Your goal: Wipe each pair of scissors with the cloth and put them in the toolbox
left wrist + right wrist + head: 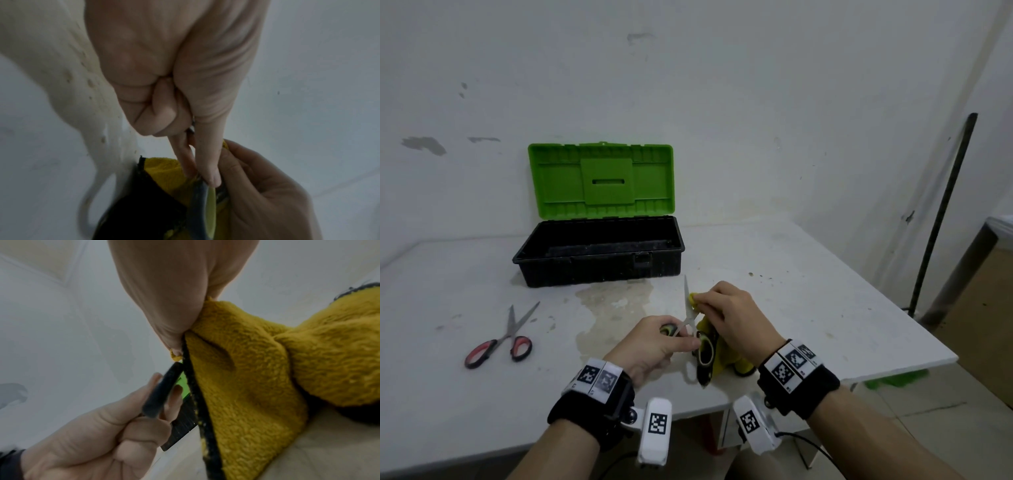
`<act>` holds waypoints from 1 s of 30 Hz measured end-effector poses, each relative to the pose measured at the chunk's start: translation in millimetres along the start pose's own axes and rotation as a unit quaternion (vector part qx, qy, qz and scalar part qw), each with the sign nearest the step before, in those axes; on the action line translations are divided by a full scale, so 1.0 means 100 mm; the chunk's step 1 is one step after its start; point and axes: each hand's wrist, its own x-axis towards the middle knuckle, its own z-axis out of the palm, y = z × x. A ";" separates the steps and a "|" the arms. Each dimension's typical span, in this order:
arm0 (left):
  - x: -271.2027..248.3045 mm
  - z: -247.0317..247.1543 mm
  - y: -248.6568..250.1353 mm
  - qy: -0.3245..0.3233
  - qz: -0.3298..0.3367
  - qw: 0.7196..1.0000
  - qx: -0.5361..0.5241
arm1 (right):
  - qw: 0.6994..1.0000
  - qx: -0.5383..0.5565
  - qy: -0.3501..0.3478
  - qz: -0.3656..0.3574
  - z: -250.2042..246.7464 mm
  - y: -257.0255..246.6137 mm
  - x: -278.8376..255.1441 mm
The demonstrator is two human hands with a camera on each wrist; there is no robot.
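Note:
My left hand (679,342) grips a pair of scissors (686,294) by its black and yellow-green handles (198,211), blades pointing up and away. My right hand (702,303) pinches a yellow cloth (722,361) round one blade; the rest of the cloth (257,369) hangs down to the table. The pinched part of the blade is hidden. In the right wrist view my left hand (102,434) holds the dark handle (160,394). Red-handled scissors (498,342) lie open on the table to the left. The toolbox (599,260) stands open behind, green lid (601,180) up.
The white table (808,291) has a pale stain (613,308) in front of the toolbox, and its right edge is close to my right arm. A dark pole (941,219) leans against the wall at the right, beside a brown box (983,274).

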 end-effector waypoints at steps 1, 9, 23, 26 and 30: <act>0.00 0.00 0.00 -0.001 -0.002 1.000 0.002 | 1.000 -0.003 -0.001 -0.004 0.01 -0.01 -0.01; 0.00 0.00 -0.02 0.036 0.017 0.999 0.025 | 0.998 -0.038 -0.019 -0.036 0.04 -0.01 -0.06; -0.05 0.06 0.02 0.040 0.045 0.996 0.062 | 0.999 -0.044 -0.029 0.000 0.05 0.01 -0.05; -0.06 0.04 0.02 0.044 0.039 0.995 0.083 | 0.995 -0.034 0.018 0.088 -0.09 0.11 0.08; -0.05 0.03 0.04 0.056 0.037 0.993 0.101 | 0.998 -0.036 0.023 0.050 -0.09 -0.02 0.09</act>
